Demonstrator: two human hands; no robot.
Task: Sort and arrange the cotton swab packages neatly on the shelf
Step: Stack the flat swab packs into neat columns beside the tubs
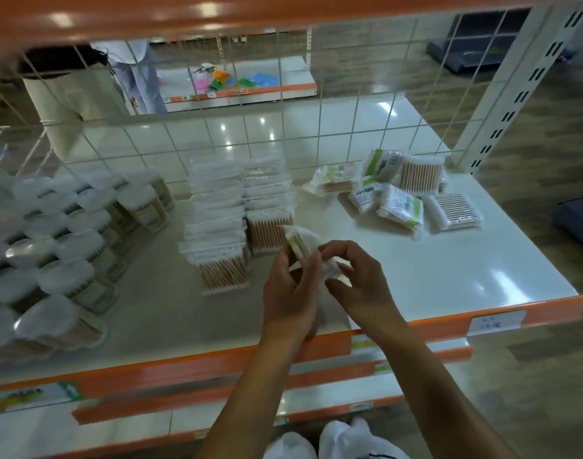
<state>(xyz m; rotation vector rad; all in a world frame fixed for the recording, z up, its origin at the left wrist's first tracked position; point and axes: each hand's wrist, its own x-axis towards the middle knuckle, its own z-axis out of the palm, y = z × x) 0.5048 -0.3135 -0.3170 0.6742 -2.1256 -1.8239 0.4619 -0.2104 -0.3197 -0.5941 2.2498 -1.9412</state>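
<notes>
over the white shelf (pixel 449 276), left hand (pixel 290 286) and right hand (pixel 359 279) pinch a green-labelled swab package (pixel 300 240), print unreadable.

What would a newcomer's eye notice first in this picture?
The left hand and right hand hold one cotton swab package at the centre, above the white shelf. Behind it stand two neat rows of packages; loose packages lie scattered at the back right.

Two bare forearms reach up from six o'clock toward twelve. The left hand (pixel 290 286) and right hand (pixel 359 281) meet, curled fingers pinching a clear plastic swab packet (pixel 300 242).
</notes>
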